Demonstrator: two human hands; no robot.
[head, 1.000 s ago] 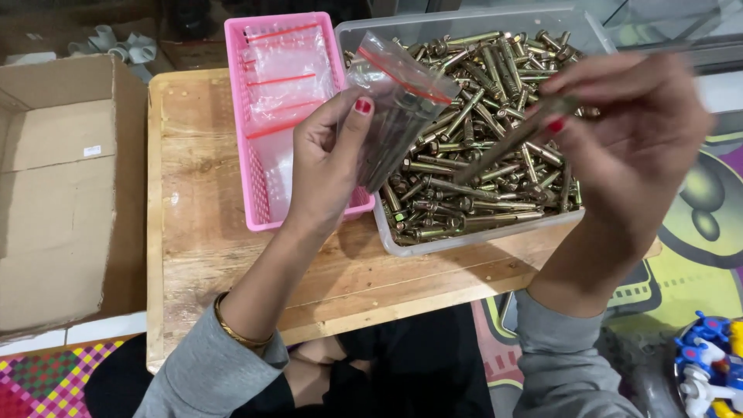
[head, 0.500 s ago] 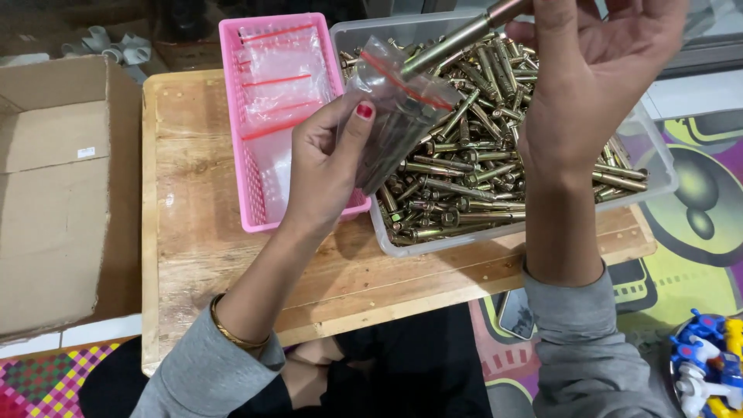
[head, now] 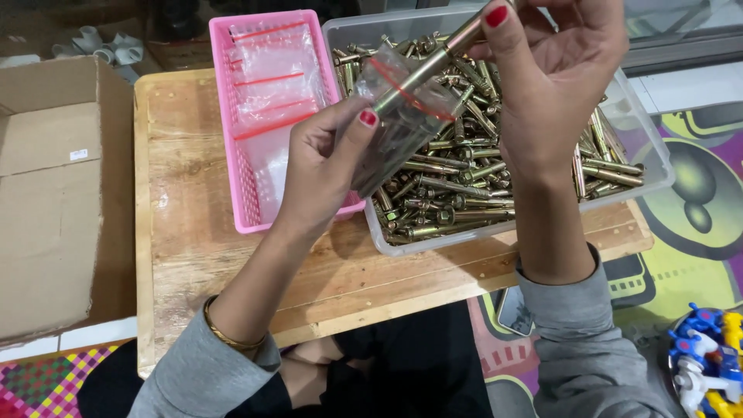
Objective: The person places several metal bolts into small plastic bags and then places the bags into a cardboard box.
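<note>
Bolt (head: pixel 433 63) is pinched in the right hand (head: pixel 553 85), tip poking into the mouth of a clear bag (head: pixel 398 128) that the left hand (head: pixel 329 166) holds over the clear bin (head: pixel 650 166) of bolts. Pink basket (head: pixel 236 166) of bags sits beside it on the desk (head: pixel 186 255).

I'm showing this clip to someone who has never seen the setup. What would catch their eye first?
First, the clear tub heaped with brass-coloured bolts at the wooden table's far right. In front of it, the left hand holds a small clear bag open while the right hand slides one bolt into its mouth. Left of the tub stands a bright pink basket of empty bags.
</note>
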